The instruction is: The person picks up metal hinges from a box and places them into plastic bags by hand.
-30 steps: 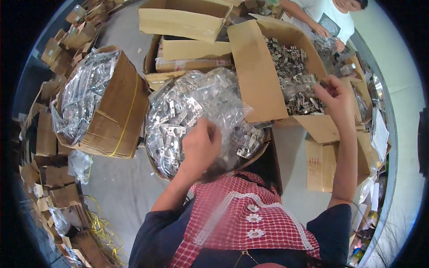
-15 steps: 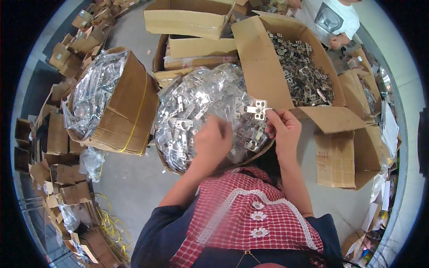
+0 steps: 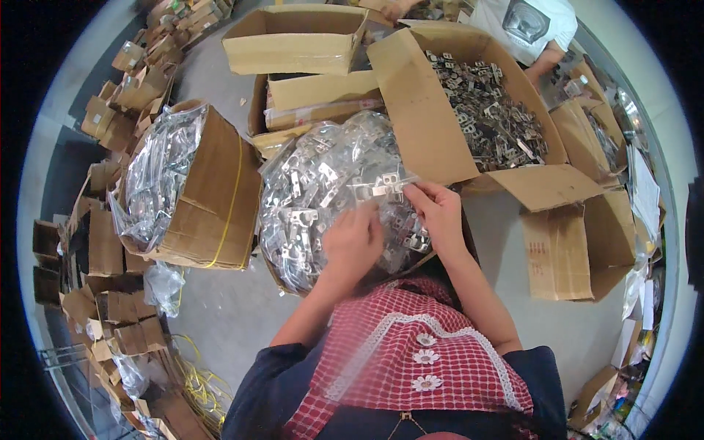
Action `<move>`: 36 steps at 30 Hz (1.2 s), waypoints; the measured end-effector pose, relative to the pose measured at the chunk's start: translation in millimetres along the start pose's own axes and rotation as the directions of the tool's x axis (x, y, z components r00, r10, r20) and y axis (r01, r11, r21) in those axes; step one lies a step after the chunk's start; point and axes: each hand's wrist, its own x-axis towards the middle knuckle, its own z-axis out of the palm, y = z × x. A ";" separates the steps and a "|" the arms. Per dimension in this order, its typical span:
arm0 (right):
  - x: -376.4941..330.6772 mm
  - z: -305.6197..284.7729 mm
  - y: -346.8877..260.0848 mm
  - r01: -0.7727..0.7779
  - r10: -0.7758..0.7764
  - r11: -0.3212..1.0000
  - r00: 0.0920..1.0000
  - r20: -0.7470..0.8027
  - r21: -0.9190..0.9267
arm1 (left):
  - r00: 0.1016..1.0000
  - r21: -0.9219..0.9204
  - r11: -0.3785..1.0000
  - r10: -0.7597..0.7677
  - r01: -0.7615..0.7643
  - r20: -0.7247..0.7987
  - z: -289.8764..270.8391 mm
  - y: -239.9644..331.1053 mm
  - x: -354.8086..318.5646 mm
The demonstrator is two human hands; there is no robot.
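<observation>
Head | flapped carton [image 3: 423,106]: metal fittings [image 3: 488,117] (loose) | strapped carton [image 3: 209,194]: bags [image 3: 163,176]

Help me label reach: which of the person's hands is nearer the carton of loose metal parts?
Right: the right hand is just below the carton's left flap in view; the left hand is farther left, over bagged parts.

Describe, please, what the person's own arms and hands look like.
The left hand and right hand are both bare, with no gloves, and no watch or bracelet shows on either wrist. The forearms are bare up to dark navy sleeves that end near the elbows.
</observation>
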 end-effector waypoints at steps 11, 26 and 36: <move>13.1 2.4 49.1 0.554 -0.508 0.325 0.786 0.352 -0.766 | 0.997 0.097 0.995 0.045 -0.038 -0.069 -15.5 -20.1 -8.7; 9.6 10.8 45.9 0.596 -0.583 0.576 0.779 0.231 -0.559 | 0.987 0.080 0.985 -0.145 0.151 -0.073 -13.2 -15.2 -7.0; 19.6 10.5 60.4 0.525 -0.461 0.340 0.816 0.348 -0.781 | 0.996 0.194 0.981 0.032 -0.015 -0.084 -16.7 -24.3 -8.7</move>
